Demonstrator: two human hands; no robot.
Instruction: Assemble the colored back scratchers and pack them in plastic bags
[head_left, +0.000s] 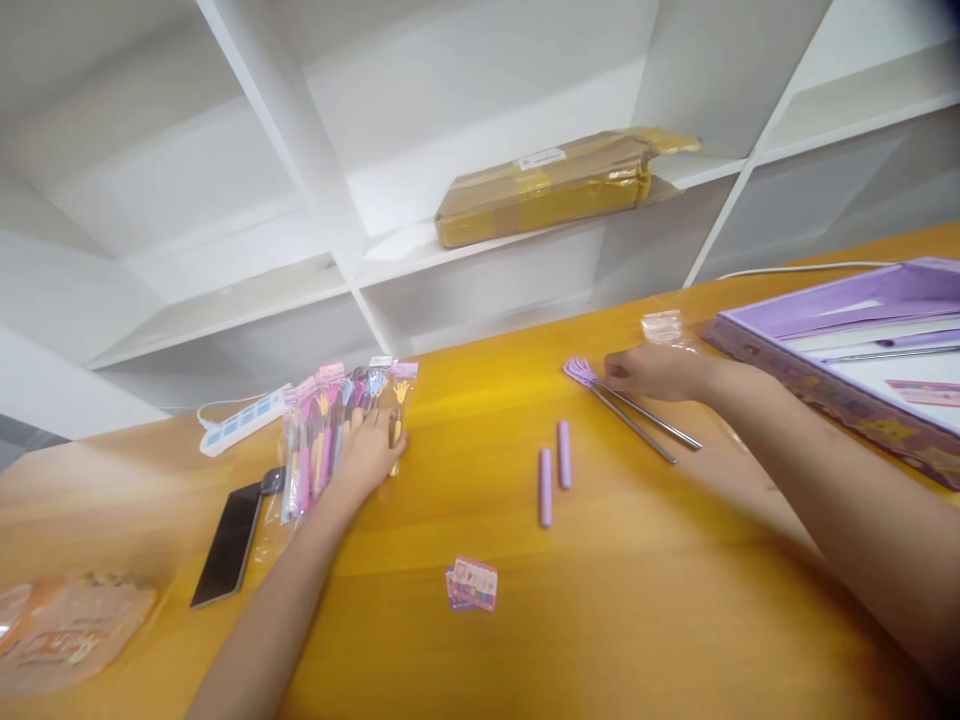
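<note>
My left hand (366, 452) lies with fingers stretched over a row of bagged back scratchers (306, 450) with small hand-shaped heads in pink, blue, yellow and black. A yellow back scratcher (400, 400) lies at the row's right end, by my thumb. My right hand (660, 372) is closed, its fingers curled beside two purple scratcher heads (579, 371) on metal rods (634, 425). Whatever its fingers hold, if anything, is hidden. Two purple handle tubes (545, 488) lie apart from the rods. Nearer me are small printed cards (474, 584).
At right stands an open purple box (817, 400) with a rod inside. A clear plastic bag (663, 327) lies behind my right hand. At left are a power strip (244, 420), a phone (229, 545) and an orange package (82, 630). A taped parcel (540, 195) sits on the shelf.
</note>
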